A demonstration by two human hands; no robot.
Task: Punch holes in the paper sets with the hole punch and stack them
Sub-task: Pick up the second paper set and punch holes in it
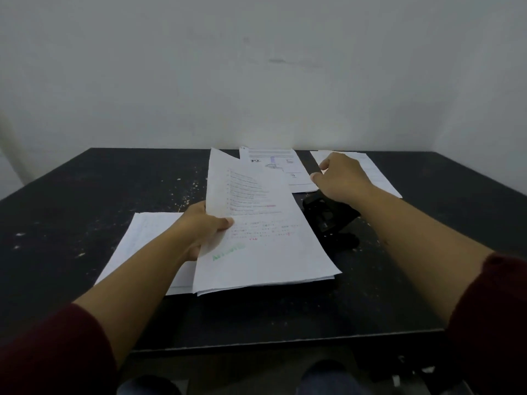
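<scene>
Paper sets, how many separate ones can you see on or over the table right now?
4. One held in the left hand at centre, one flat at near left, one at far centre, one at far right partly behind the right hand. More may be hidden.

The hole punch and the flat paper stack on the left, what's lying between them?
In the head view, the paper set held by the left hand lies between the hole punch and the flat stack, overlapping that stack's right edge.

On the table [85,195], the hole punch [330,220] sits right of the paper set [256,238], two sheets behind.
</scene>
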